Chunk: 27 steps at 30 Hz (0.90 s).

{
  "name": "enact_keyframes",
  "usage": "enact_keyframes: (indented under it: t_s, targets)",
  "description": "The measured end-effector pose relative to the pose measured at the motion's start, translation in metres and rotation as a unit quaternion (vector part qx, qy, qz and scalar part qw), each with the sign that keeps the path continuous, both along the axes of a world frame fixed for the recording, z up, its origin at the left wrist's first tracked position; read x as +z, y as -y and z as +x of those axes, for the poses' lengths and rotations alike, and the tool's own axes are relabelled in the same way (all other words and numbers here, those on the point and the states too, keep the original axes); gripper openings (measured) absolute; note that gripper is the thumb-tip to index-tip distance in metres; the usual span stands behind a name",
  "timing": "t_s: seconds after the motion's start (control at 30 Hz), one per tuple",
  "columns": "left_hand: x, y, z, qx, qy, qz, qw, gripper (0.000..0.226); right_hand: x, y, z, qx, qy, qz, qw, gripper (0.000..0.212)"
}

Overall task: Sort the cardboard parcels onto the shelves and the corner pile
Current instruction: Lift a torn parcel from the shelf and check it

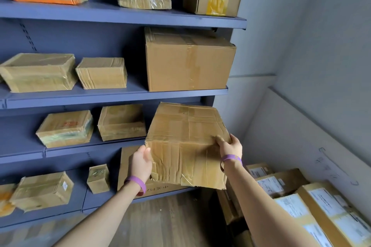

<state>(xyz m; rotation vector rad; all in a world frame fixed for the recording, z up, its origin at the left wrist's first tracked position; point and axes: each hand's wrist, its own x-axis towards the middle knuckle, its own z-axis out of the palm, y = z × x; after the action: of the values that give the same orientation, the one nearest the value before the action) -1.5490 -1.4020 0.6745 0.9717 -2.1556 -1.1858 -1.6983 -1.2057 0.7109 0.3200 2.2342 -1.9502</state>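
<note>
- Held parcel [186,142]: crumpled, heavily taped cardboard, tilted, up in the air in front of the right end of the third shelf [70,149] down. Cannot tell if its far edge touches that shelf.
- Left hand [141,163]: grasping the parcel's left edge, fingers hidden behind it.
- Right hand [230,147]: grasping the right edge, thumb pressed on the top face.
- Purple wristbands [136,183] on both wrists.
- Shelves [120,16]: grey-blue, taped parcels spread over four levels.
- Big box [188,60]: right end of the second level, just above the held parcel.
- Flat box [125,166]: upright on the bottom level, behind the left hand.
- Corner pile [301,196]: labelled parcels on the floor at right, against the wall.
</note>
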Motion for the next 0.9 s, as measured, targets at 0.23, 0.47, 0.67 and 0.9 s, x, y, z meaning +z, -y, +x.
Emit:
enact_keyframes:
  t_s: [0.23,0.47,0.67,0.9]
  targets:
    - [0.006,0.03,-0.003,-0.001,0.032,0.282,0.959,0.059,-0.033,-0.008,0.014,0.033,0.041,-0.054,0.997,0.063]
    - [0.008,0.058,-0.013,-0.058,0.089,0.35,0.93,0.107,-0.048,-0.025,0.035,0.124,0.053,-0.044,0.99,0.09]
    - [-0.006,0.051,-0.005,-0.089,0.136,0.26,0.952,0.064,-0.048,-0.037,0.042,0.181,0.056,-0.019,0.982,0.079]
    - [0.005,0.038,0.014,-0.119,0.088,0.203,0.968,0.045,-0.028,-0.032,0.028,0.107,0.036,-0.02,0.993,0.106]
